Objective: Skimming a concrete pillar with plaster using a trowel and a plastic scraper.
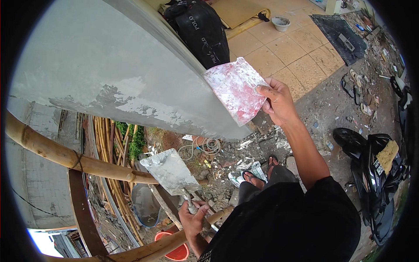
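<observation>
My left hand [194,220] is closed round the handle of a trowel [172,170]. Its broad rectangular blade is coated in grey-white plaster and points away from me. Up at the wall's edge, my right hand [278,101] grips a flat, flexible-looking sheet [235,89], pink-red and smeared white, with the thumb on its face. The sheet's left side overlaps the edge of the grey plastered wall [109,56] in this view; whether it touches cannot be told. Rough dark and pale patches run along the wall's lower part.
Bamboo poles [48,153] cross at the left, close to my left arm. Below lie a red bucket [172,246], a grey tub [146,203] and coiled tubing [209,146]. A motorcycle [371,174] stands right. A black bag [198,32] and small bucket [280,23] are beyond the wall.
</observation>
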Tool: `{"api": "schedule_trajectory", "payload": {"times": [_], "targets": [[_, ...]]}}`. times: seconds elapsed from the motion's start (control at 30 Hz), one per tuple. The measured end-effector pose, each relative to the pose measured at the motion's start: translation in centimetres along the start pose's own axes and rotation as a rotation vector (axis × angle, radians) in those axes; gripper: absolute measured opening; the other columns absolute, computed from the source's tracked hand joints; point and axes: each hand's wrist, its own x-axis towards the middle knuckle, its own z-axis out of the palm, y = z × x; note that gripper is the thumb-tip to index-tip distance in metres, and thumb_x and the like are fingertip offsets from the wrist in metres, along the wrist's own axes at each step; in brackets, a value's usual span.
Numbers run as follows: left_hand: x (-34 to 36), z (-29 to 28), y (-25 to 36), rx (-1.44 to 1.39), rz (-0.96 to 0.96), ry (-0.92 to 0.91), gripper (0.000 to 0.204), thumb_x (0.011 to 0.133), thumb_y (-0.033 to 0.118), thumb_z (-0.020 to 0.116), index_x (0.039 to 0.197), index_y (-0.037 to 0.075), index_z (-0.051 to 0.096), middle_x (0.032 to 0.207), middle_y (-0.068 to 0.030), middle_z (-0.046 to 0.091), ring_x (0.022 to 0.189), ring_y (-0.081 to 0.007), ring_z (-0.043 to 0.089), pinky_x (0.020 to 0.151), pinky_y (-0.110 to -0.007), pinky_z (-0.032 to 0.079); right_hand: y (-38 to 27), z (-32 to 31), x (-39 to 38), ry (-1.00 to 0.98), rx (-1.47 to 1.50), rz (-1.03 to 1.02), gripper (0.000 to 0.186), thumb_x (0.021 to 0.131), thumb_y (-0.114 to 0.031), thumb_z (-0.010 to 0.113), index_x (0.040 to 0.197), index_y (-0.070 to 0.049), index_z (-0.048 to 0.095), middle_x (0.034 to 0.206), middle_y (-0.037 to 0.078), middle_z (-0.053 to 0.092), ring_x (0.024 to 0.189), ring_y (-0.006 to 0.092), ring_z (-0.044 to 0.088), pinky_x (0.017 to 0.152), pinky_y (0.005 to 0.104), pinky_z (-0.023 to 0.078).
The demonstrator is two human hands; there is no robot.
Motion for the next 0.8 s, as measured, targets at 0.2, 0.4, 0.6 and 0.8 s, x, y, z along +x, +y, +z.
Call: {"api": "schedule_trajectory", "payload": {"times": [0.2, 0.4, 0.6, 0.8], "targets": [[-0.5, -0.8, -0.5, 0.077, 0.011, -0.008, 0.024, 0.077, 0.002, 0.077, 0.079, 0.003, 0.053, 0.079, -0.0086, 0.067, 0.065, -0.0107, 0.059, 0.060, -0.026, 0.048, 3.1, -0.8, 2.1, 0.043, -0.031, 0.032, 0.013, 0.087, -0.004, 0.062, 0.097, 0.002, 0.057, 0.076, 0.004, 0.059, 0.047, 0.0044, 0.044, 0.037, 0.0190, 0.027], [-1.1, -0.5, -0.4, 0.009, -0.002, 0.026, 0.021, 0.076, 0.004, 0.078, 0.079, 0.001, 0.057, 0.077, -0.0075, 0.068, 0.063, -0.0102, 0.060, 0.059, -0.026, 0.048, 6.6, -2.4, 5.3, 0.100, -0.022, 0.068, 0.009, 0.086, -0.003, 0.061, 0.092, 0.002, 0.057, 0.074, 0.004, 0.057, 0.047, 0.0057, 0.043, 0.038, 0.0203, 0.026], [-1.3, -0.5, -0.7, 0.109, 0.009, 0.039, 0.018, 0.077, 0.009, 0.075, 0.084, -0.001, 0.062, 0.068, -0.0057, 0.063, 0.060, -0.0111, 0.059, 0.057, -0.024, 0.047, 11.7, -5.0, 10.0, 0.147, -0.071, 0.132, 0.006, 0.085, -0.001, 0.062, 0.087, 0.000, 0.056, 0.071, 0.003, 0.055, 0.047, 0.0072, 0.042, 0.039, 0.0214, 0.026], [-0.5, -0.5, -1.8, 0.100, 0.041, -0.033, 0.018, 0.078, 0.005, 0.074, 0.084, 0.000, 0.058, 0.075, -0.0079, 0.065, 0.061, -0.0117, 0.060, 0.058, -0.026, 0.049, 12.8, -9.8, 12.7, 0.220, -0.100, 0.122, 0.005, 0.084, 0.001, 0.061, 0.087, 0.001, 0.057, 0.069, 0.003, 0.054, 0.047, 0.0078, 0.039, 0.041, 0.0239, 0.026]]}}
